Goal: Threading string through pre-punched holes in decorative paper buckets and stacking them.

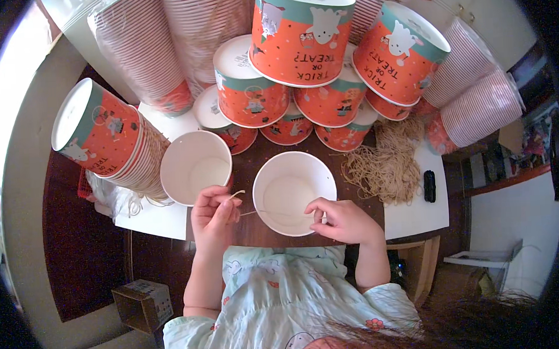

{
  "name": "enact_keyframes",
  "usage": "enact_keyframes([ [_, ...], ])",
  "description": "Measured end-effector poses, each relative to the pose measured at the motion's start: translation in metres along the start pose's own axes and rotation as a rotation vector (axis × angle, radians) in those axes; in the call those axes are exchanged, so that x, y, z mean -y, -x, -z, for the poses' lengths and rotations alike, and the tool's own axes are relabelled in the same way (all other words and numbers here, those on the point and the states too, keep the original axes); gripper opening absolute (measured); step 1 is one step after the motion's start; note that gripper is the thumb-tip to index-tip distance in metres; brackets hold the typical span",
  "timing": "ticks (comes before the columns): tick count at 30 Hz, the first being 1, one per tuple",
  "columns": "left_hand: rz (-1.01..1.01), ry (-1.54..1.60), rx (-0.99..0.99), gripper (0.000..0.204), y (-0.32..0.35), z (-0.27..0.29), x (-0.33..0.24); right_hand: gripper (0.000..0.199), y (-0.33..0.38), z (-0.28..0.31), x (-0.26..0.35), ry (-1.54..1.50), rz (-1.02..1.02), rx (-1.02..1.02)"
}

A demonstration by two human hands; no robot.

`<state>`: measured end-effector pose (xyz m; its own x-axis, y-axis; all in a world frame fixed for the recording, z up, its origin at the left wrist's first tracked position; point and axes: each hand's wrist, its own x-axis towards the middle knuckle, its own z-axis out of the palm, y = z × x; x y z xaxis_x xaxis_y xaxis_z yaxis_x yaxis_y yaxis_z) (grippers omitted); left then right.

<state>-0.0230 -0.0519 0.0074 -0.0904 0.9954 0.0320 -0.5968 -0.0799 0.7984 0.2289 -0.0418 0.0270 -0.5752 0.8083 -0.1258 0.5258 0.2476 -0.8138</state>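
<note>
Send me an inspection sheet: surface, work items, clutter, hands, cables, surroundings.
Surface: dark brown tabletop; white sheets at both sides.
Work items: thin beige cord runs from the left hand across an open bucket; second open bucket to its left.
Clutter: upturned orange buckets piled behind; cord bundle and black object at right.
Hands: left hand pinches the cord; right hand over the bucket's near-right rim, grip unclear.
Cables: nothing seen.
Surroundings: cardboard box lower left.

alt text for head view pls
A person's left hand pinches a tan cord running over an open white-lined tub toward the right hand. A second open tub stands left, upturned orange-and-teal tubs are stacked behind, and a heap of tan cords lies right.
</note>
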Motion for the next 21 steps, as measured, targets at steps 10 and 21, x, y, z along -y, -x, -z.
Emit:
enact_keyframes([
  [10, 0.066, -0.901, 0.336, 0.011, -0.011, -0.012, 0.027, 0.013, -0.036, -0.002, 0.019, -0.121, 0.341, -0.175],
  [21, 0.323, -0.583, 0.363, 0.01, -0.013, -0.002, 0.019, 0.011, -0.046, -0.021, 0.013, 0.143, 0.3, -0.318],
])
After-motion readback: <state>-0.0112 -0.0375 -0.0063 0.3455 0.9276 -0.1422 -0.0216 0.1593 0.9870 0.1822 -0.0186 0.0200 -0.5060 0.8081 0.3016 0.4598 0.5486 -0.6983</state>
